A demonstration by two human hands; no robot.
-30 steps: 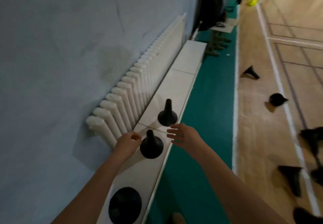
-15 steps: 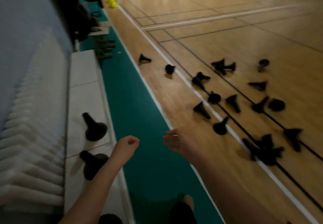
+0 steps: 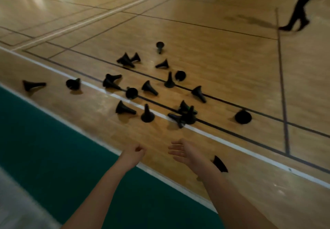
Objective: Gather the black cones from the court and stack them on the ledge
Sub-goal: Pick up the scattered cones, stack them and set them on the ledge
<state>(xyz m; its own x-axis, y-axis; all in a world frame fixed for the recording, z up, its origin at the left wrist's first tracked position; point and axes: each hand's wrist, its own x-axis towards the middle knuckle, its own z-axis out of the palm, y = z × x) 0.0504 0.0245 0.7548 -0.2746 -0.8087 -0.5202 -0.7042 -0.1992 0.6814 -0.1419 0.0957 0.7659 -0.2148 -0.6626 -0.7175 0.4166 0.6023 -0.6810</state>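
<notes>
Head view.

Left hand (image 3: 133, 154): held out over the near edge of the court floor (image 3: 232, 59), fingers curled into a fist, gripping nothing. Forearm bare, above the green border strip (image 3: 44, 148).

Right hand (image 3: 185, 152): held out just beside the left, apart from it, palm turned inward. Fingers (image 3: 175, 147) straight and slightly spread, touching nothing.

Black cones (image 3: 149, 87): scattered on the wooden court floor ahead of both hands, well clear of them, mostly along the white line (image 3: 223, 140) and the 2 dark lines beyond it. Most tipped on their sides, pointing different ways.

- Upright cone (image 3: 147, 114): standing on its base just short of the white line, the closest standing one to the hands.
- Second upright cone (image 3: 169, 81): standing farther out, on a dark line.
- Pile (image 3: 186, 115): several cones lying against one another, right of the upright cone; exact number not readable.
- Far-left cone (image 3: 33, 85): on its side, near the green border strip, apart from the rest.
- Nearest cone (image 3: 219, 164): on the floor, partly hidden behind the right forearm; not touched by the hand.

Another person's legs (image 3: 300, 12): at the top right, well beyond the cones. Picture somewhat blurred.
</notes>
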